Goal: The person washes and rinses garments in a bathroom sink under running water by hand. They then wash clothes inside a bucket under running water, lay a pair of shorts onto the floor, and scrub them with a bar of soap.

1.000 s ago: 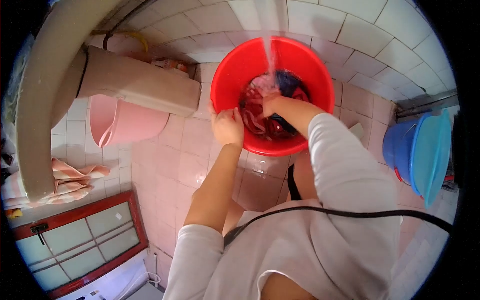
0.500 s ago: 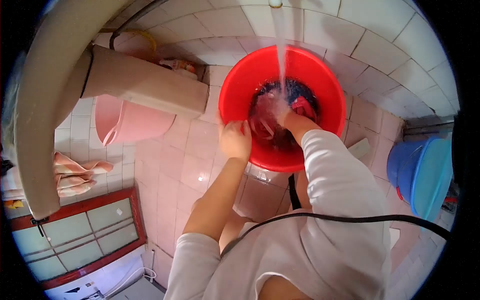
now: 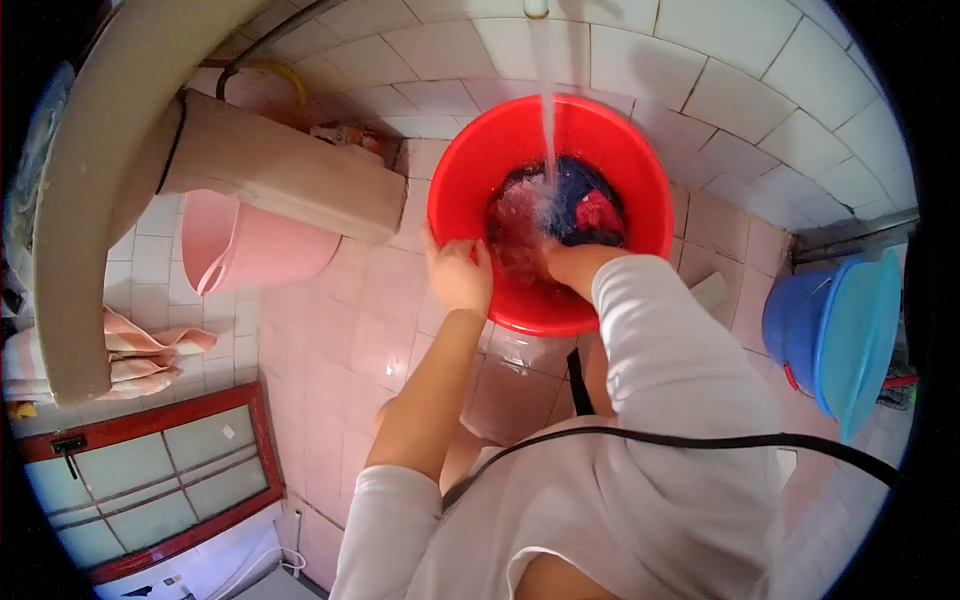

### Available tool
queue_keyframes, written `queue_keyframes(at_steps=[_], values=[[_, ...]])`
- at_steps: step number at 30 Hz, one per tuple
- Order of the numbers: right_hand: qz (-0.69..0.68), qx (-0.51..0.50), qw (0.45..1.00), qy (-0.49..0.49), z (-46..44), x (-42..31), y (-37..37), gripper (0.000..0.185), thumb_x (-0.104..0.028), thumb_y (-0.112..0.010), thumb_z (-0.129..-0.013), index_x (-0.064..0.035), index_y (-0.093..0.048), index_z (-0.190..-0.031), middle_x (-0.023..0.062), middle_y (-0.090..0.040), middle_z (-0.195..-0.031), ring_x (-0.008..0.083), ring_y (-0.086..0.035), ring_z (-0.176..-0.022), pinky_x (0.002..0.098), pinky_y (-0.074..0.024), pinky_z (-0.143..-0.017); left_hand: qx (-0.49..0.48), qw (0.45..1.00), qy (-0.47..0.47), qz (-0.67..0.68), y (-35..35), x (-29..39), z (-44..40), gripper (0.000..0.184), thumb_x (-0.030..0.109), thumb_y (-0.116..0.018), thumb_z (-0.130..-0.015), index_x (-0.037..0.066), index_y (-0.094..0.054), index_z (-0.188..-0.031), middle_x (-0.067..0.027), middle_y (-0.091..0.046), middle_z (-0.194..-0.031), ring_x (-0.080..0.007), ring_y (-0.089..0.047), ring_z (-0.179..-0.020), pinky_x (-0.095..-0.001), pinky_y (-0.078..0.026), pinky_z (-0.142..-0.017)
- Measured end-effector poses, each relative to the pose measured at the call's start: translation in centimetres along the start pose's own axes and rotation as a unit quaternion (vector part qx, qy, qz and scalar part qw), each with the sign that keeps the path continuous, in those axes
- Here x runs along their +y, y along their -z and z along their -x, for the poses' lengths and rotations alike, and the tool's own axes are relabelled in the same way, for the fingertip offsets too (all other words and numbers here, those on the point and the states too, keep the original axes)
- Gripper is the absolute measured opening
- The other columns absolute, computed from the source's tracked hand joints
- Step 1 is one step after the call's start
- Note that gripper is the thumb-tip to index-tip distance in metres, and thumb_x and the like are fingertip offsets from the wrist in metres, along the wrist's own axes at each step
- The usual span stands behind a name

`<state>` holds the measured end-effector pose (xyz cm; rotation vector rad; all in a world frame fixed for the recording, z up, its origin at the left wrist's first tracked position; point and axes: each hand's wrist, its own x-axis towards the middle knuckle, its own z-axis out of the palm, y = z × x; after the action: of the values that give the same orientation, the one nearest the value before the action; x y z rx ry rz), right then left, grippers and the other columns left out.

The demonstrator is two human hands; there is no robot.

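A red basin (image 3: 640, 180) stands on the floor beneath a stream of running water (image 3: 548, 130). Dark blue cloth (image 3: 575, 190) and a piece of pink-red cloth (image 3: 597, 212) lie in the water inside it. My left hand (image 3: 461, 277) is closed over the basin's left rim. Reaching down into the basin, my right hand (image 3: 560, 262) is among the wet cloth just below where the stream lands. Its fingers are hidden by water and cloth, so its grip cannot be told.
The tap spout (image 3: 536, 8) is at the top, by the tiled wall. To the left are a beige pillar-like support (image 3: 300, 165) and a pink bucket (image 3: 270, 245). A blue bucket (image 3: 795, 320) with a lighter blue basin (image 3: 860, 340) stands right. A black strap (image 3: 720, 437) crosses my body.
My right hand has drawn slightly toward me, out from under the stream, and more dark blue cloth shows. My left hand stays on the rim. The whole view has shifted a little.
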<state>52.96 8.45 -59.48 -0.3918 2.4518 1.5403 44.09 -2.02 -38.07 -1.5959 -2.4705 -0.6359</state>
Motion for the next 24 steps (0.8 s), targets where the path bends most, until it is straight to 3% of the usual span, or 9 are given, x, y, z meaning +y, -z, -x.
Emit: queue_keyframes(at_steps=[2,5,6,8,11,18,22,23,24], values=[[-0.230,-0.129,0.963,-0.054,-1.9,3.5,0.8,0.059,-0.044,-0.043,-0.081,-0.0260,-0.027,-0.135,0.0093,-0.010,-0.145,0.0347,-0.007,-0.132,0.0560,-0.0081,-0.103,0.009,1.000,0.006,0.001,0.1,0.1,0.3,0.014,0.015,-0.058,-0.075,0.003,-0.065,-0.071,-0.0142,-0.062,-0.079,-0.0338,-0.039,-0.118,-0.0369,-0.034,-0.096],[-0.538,-0.314,0.773,-0.120,-2.7,6.9,1.8,0.056,-0.044,-0.047,-0.080,-0.0254,-0.037,-0.132,0.0092,-0.012,-0.144,0.0322,-0.009,-0.132,0.0542,-0.0087,-0.104,-0.002,1.000,-0.004,0.001,0.1,0.0,0.2,0.014,0.015,-0.058,-0.074,0.003,-0.064,-0.070,-0.0147,-0.062,-0.079,-0.0345,-0.039,-0.118,-0.0370,-0.034,-0.096],[-0.536,-0.319,0.772,-0.124,-1.3,7.2,0.6,0.056,-0.044,-0.047,-0.080,-0.0254,-0.037,-0.132,0.0092,-0.012,-0.144,0.0322,-0.009,-0.132,0.0542,-0.0087,-0.104,-0.001,1.000,-0.008,0.006,0.1,-0.1,0.0,0.014,0.015,-0.058,-0.074,0.003,-0.064,-0.070,-0.0147,-0.062,-0.079,-0.0345,-0.039,-0.118,-0.0370,-0.034,-0.096],[-0.515,-0.042,0.838,-0.177,2.1,5.4,-2.1,0.057,-0.046,-0.059,-0.072,-0.0225,-0.049,-0.123,0.0087,-0.012,-0.144,0.0304,-0.011,-0.131,0.0559,-0.0115,-0.103,-0.019,1.000,-0.011,-0.012,0.1,-0.3,0.1,0.016,0.016,-0.058,-0.074,0.002,-0.064,-0.068,-0.0152,-0.062,-0.076,-0.0350,-0.039,-0.117,-0.0373,-0.035,-0.095],[-0.656,-0.244,0.684,-0.205,10.6,12.3,1.7,0.091,-0.056,-0.070,-0.056,-0.0295,-0.032,-0.134,0.0041,0.000,-0.146,0.0374,0.003,-0.132,0.0677,-0.0082,-0.095,0.004,1.000,-0.002,0.008,0.1,0.0,0.2,0.017,0.015,-0.058,-0.074,0.001,-0.064,-0.068,-0.0159,-0.061,-0.074,-0.0353,-0.039,-0.117,-0.0370,-0.035,-0.095],[-0.632,-0.291,0.698,-0.169,10.7,10.0,1.3,0.098,-0.043,-0.074,-0.060,-0.0372,-0.014,-0.137,0.0020,0.011,-0.145,0.0382,0.007,-0.131,0.0683,-0.0084,-0.095,-0.017,1.000,-0.002,0.018,0.2,-0.2,0.1,0.015,0.015,-0.060,-0.073,0.001,-0.064,-0.069,-0.0156,-0.062,-0.077,-0.0360,-0.038,-0.118,-0.0361,-0.032,-0.097],[-0.637,-0.267,0.692,-0.207,8.0,7.4,-1.8,0.061,-0.032,-0.045,-0.086,-0.0320,-0.013,-0.138,0.0055,0.002,-0.146,0.0266,0.000,-0.134,0.0685,-0.0090,-0.095,-0.006,1.000,-0.017,0.008,0.4,0.0,-0.2,0.016,0.016,-0.060,-0.074,0.001,-0.065,-0.073,-0.0145,-0.063,-0.081,-0.0340,-0.038,-0.119,-0.0363,-0.031,-0.098],[-0.728,-0.263,0.549,-0.315,5.8,6.3,-3.9,0.052,-0.033,-0.032,-0.091,-0.0228,-0.015,-0.138,0.0080,-0.012,-0.144,0.0238,-0.003,-0.134,0.0598,-0.0097,-0.102,-0.016,1.000,-0.011,0.008,0.5,0.1,-0.4,0.016,0.017,-0.060,-0.074,0.001,-0.065,-0.073,-0.0145,-0.063,-0.081,-0.0335,-0.038,-0.119,-0.0363,-0.032,-0.098],[-0.728,-0.264,0.548,-0.315,6.3,8.0,-2.4,0.052,-0.033,-0.032,-0.091,-0.0228,-0.015,-0.138,0.0080,-0.012,-0.144,0.0238,-0.003,-0.134,0.0598,-0.0097,-0.102,-0.029,1.000,-0.004,0.008,0.7,0.2,-0.1,0.016,0.017,-0.060,-0.074,0.001,-0.065,-0.073,-0.0144,-0.063,-0.081,-0.0330,-0.038,-0.119,-0.0363,-0.032,-0.097]])
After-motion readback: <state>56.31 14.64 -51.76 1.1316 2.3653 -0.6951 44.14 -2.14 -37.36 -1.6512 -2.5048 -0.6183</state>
